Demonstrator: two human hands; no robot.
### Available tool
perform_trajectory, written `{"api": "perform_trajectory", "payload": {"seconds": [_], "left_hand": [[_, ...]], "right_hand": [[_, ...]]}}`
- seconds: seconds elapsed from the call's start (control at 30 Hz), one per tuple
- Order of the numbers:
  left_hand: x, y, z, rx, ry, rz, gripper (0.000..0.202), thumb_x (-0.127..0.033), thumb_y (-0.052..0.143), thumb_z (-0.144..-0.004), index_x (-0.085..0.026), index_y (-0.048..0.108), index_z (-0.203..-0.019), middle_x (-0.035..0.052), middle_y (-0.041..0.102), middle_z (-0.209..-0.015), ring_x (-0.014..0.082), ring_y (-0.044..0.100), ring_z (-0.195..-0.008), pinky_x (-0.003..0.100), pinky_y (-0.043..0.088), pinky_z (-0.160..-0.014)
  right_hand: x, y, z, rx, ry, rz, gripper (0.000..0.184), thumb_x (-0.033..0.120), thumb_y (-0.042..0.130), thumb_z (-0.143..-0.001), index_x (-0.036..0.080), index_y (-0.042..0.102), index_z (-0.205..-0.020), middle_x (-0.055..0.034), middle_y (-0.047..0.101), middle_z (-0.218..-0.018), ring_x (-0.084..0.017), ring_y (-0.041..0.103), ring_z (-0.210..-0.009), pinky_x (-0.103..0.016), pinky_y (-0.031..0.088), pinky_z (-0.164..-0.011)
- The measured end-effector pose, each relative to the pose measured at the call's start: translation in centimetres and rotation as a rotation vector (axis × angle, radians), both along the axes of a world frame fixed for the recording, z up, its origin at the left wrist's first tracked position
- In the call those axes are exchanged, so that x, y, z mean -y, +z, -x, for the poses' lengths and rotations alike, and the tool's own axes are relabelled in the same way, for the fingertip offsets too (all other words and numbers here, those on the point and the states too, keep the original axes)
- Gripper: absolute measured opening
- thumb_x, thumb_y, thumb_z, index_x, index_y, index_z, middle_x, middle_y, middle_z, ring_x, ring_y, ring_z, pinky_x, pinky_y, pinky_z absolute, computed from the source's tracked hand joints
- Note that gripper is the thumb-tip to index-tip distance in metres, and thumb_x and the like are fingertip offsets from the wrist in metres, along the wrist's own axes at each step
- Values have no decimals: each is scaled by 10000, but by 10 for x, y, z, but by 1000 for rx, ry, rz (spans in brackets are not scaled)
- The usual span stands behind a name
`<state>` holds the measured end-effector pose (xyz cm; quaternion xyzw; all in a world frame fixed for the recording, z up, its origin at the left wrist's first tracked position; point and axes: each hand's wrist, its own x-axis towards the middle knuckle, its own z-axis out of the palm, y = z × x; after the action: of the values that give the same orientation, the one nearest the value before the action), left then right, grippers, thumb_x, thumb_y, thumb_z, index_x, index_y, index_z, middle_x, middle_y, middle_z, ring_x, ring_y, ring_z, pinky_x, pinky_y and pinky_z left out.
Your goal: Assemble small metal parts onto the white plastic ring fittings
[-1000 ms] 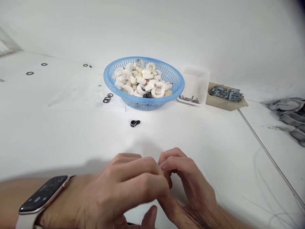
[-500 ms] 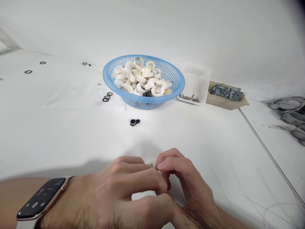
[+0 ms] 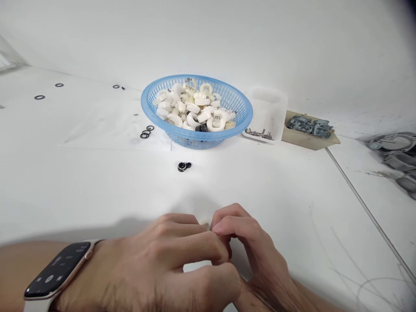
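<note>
My left hand point(image 3: 175, 255), with a watch point(image 3: 58, 271) on its wrist, is closed with fingers bent inward and back turned up. Against its fingertips, my right hand point(image 3: 247, 242) is curled with thumb and fingers pressed together. A small pale, cream-coloured bit point(image 3: 205, 225) peeks out between the two hands. The fingers hide the rest of it, so I cannot tell its kind. On the table beyond the hands lies a small black part with a light ring around it point(image 3: 183, 166).
A blue basket point(image 3: 147, 106) holds many white ring-shaped parts. Beside it stand a white tray point(image 3: 276, 117) of small metal pins and a beige box point(image 3: 302, 139) of grey parts. Black rings point(image 3: 144, 135) lie left. Dark grey parts point(image 3: 399, 160) sit far right.
Both hands stay together with the fingers closed. The right hand has shifted very slightly to the left; the things on the table have not moved.
</note>
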<state>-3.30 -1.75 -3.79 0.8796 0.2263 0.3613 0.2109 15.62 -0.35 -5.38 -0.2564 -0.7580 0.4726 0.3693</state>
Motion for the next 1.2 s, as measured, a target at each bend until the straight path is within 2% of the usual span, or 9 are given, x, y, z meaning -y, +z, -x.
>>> {"api": "perform_trajectory", "payload": {"seconds": [0.17, 0.43, 0.6, 0.8, 0.93, 1.03, 1.1, 1.13, 1.2], "left_hand": [[1, 2, 0, -41, 3, 23, 72, -148, 390, -930, -158, 457, -906, 29, 568, -781, 141, 524, -689, 299, 451, -638], [-1, 2, 1, -55, -36, 14, 36, -113, 468, -909, -129, 483, -937, 41, 568, -850, 142, 485, -712, 295, 447, -662], [5, -1, 7, -71, -53, 131, 281, -69, 500, -885, -174, 477, -1145, 27, 563, -965, 146, 508, -840, 309, 465, -778], [3, 1, 10, -82, -95, 122, 345, -77, 537, -872, -171, 489, -1200, 23, 551, -987, 135, 494, -835, 291, 460, -774], [1, 6, 8, -81, -74, 91, 255, -71, 486, -898, -157, 496, -1138, 28, 558, -971, 132, 500, -830, 277, 455, -752], [2, 7, 6, -44, -33, 63, 128, -135, 360, -969, -143, 485, -946, 27, 560, -871, 124, 501, -767, 275, 450, -715], [2, 6, 5, -11, -21, 98, 65, -131, 420, -944, -145, 447, -887, 17, 546, -824, 109, 485, -708, 269, 447, -687], [2, 6, 5, 10, -11, 122, 64, -102, 486, -904, -146, 441, -914, 11, 546, -824, 101, 482, -695, 265, 454, -685], [2, 4, 5, 84, 28, 136, 269, -11, 542, -813, -141, 431, -1021, 3, 562, -837, 93, 508, -699, 256, 481, -693]], "right_hand": [[-2, 1, 0, 16, 17, 5, 496, 37, 523, -758, 300, 438, -1171, -19, 502, -970, -144, 474, -707, -308, 445, -606], [2, -3, -2, -2, 24, 55, 472, 77, 513, -777, 309, 444, -1182, -26, 500, -994, -169, 515, -796, -321, 451, -643], [3, -5, -2, -22, 16, 76, 503, 60, 503, -760, 324, 444, -1185, -21, 494, -982, -195, 534, -886, -331, 462, -684], [2, 0, -4, 22, 39, 79, 515, 35, 509, -766, 327, 440, -1185, -15, 488, -974, -170, 525, -819, -318, 454, -656], [1, 1, -4, 0, 25, 52, 498, 42, 510, -778, 316, 445, -1189, -17, 495, -966, -170, 533, -815, -317, 459, -642], [0, 0, -3, -8, 14, 4, 510, 34, 534, -765, 304, 453, -1189, -14, 507, -948, -176, 543, -837, -326, 473, -668], [0, -2, -2, -8, -6, -10, 515, 19, 564, -748, 292, 466, -1172, -14, 516, -945, -169, 540, -808, -321, 474, -658], [1, -3, -1, -24, -31, -7, 501, 19, 574, -748, 284, 473, -1161, -18, 520, -950, -165, 537, -789, -318, 472, -644], [3, -6, 0, -65, -88, 11, 457, 30, 580, -759, 268, 488, -1138, -27, 526, -958, -167, 536, -771, -321, 469, -625]]}}
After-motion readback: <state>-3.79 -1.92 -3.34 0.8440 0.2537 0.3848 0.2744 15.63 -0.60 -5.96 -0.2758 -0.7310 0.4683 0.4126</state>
